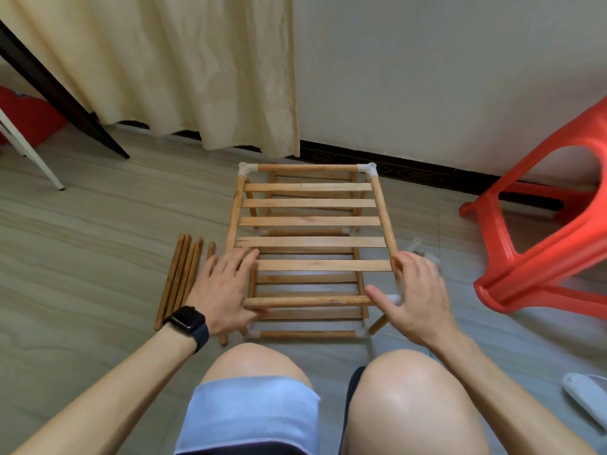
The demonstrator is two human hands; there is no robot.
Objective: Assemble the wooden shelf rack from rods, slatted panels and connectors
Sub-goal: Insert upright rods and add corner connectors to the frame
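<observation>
Floor tiles, grey, at my knees: I log the left hand [226,284] flat, fingers straight, on the near-left corner of the standing two-tier rack [310,221], right hand [417,290] spread loosely at its near-right corner, gripping nothing, spare rods [179,280] lying just left, red stool [538,257] and curtain [184,67] beyond.

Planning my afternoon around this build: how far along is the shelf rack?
Done: the lower tier and top panel are joined, white connectors on the far corners. In hand: the left hand rests flat on the near left corner, the right hand covers the near right one. Left: loose rods lie on the floor alongside, so another level probably remains.
</observation>
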